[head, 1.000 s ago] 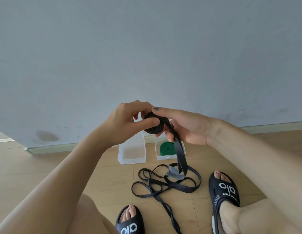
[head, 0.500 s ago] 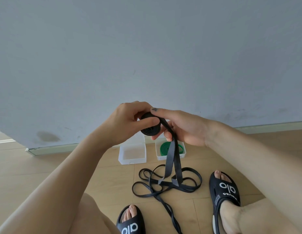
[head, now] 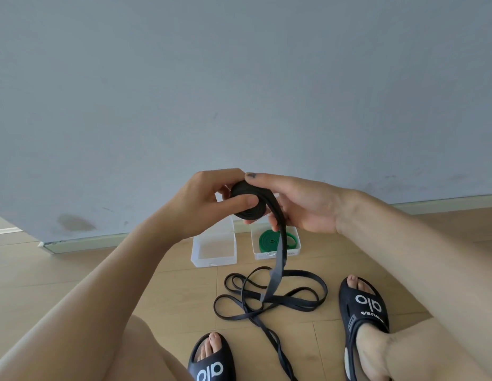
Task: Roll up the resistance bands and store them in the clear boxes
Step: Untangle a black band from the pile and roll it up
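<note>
The fingers of the left hand (head: 203, 200) curl round a half-wound coil (head: 249, 200) of black band, the thumb pressed flat on the coil's face and the other fingers behind it. The right hand (head: 297, 204) holds the same coil from the other side: its thumb lies along the top edge, and its fingers curl under the strip where it leaves the coil.

The coil is held in the air in front of a grey wall (head: 239, 78), above the boxes. Its flat face turns toward the camera and a little downward. From the coil's right edge the loose strip (head: 279, 259) hangs nearly straight down, long axis vertical, to a tangle of black loops (head: 269, 296) on the wooden floor (head: 74, 270). How many black bands make up the tangle cannot be told.

Two clear boxes stand side by side by the wall's foot, open on top. The left box (head: 213, 259) holds no band; the right box (head: 294, 250) holds one rolled green band (head: 269, 239).

Two black slides are on the person's feet. The right slide (head: 361, 306) reads "alo" in white with smaller lettering under it, not legible; the left slide (head: 210, 367) also shows "alo".
</note>
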Available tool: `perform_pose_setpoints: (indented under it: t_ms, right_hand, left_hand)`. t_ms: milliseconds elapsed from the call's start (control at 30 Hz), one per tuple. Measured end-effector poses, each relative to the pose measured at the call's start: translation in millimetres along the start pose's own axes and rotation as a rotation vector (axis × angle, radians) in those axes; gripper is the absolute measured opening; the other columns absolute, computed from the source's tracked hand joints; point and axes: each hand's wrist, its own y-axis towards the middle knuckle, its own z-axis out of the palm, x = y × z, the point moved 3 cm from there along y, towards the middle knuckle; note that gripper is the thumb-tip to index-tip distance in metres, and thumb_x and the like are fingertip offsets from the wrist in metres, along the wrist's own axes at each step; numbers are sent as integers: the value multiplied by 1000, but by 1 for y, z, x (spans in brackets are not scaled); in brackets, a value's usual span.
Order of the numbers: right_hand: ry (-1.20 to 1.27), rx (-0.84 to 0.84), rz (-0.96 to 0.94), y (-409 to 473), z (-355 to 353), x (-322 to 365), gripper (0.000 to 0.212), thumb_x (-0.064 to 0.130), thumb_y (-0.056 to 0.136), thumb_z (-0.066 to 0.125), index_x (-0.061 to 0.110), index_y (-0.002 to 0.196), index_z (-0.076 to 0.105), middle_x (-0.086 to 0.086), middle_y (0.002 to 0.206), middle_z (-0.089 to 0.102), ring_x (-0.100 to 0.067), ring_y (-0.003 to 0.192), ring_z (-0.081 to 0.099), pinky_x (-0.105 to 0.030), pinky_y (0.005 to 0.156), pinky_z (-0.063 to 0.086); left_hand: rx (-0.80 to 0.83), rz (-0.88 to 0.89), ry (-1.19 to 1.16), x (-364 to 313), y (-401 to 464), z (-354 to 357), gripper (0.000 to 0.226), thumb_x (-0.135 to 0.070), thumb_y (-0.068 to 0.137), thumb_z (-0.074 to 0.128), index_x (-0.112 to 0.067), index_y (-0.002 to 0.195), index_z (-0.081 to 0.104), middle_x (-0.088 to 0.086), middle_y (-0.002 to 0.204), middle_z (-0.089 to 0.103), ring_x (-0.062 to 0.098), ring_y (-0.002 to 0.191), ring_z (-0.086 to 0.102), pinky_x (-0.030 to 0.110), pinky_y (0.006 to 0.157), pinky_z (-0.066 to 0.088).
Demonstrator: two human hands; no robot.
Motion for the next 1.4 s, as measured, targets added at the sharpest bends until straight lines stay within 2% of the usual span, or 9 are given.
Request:
perform_pose_setpoints:
  t_ms: [133,300,500,633,800,900,1067,1300,1400]
  right_hand:
    - [75,33,-15,-4,1,3,40,43,100,57,12,124,69,-12,98,72,-8,66,58,-27,65,35]
    - [-116,-151,-9,10,1,-10,74,68,74,79,1,104,72,-9,86,62,-21,76,45,-29,63,36]
    - [96,22,-4,0,-5,-4,39,44,95,64,16,121,70,-11,109,73,-24,87,56,-31,68,44]
    - [108,106,92,-3,-9,-6,50,38,97,62,8,137,62,-29,122,71,-17,74,54,-30,77,47]
    - [-21,-2,44,4,-5,-10,45,51,84,78,12,106,77,-14,97,71,-12,69,59,-28,73,45]
    - [-84,-43,-15,5,-1,-6,65,62,83,66,8,116,76,-6,95,72,-12,76,61,-28,72,45]
    - [-14,82,2,-2,2,-4,43,51,101,53,19,125,69,-14,115,73,-22,92,63,-29,69,38]
    - [-151,-63,-19,11,1,-11,78,76,73,73,11,117,76,-27,110,73,-31,91,52,-31,67,37]
    - [-112,23,9,5,0,-8,62,67,89,64,15,122,73,-18,110,75,-23,92,59,-31,74,41]
  left_hand:
    - [6,-18,-38,1,0,-2,2,-28,91,68,-27,90,70,-11,80,69,16,78,61,22,76,49]
    - [-3,7,96,2,2,1,8,-31,91,74,-24,90,71,-10,81,68,13,76,56,20,73,46]
    - [-77,-15,71,2,0,-2,8,-17,96,71,-22,90,70,-7,82,70,14,79,63,21,76,51]
    - [-58,-38,17,5,-3,-2,3,-17,97,70,-19,95,72,-6,86,73,12,84,69,18,79,52]
    - [34,-30,90,1,-3,3,7,-23,92,76,-24,97,72,-13,86,71,13,83,66,20,77,51]
    - [16,-7,42,0,-1,2,3,-26,93,68,-24,92,69,-10,82,68,14,82,63,26,77,52]
    - [29,-6,-57,-1,-3,0,7,-20,93,65,-19,97,70,-11,86,69,12,85,64,20,81,50]
    - [33,-11,73,1,-1,1,4,-20,94,74,-21,96,71,-9,83,69,15,81,63,21,76,48]
    - [32,-1,21,-2,-2,2,3,-16,95,71,-19,94,71,-9,83,69,14,82,63,20,75,49]
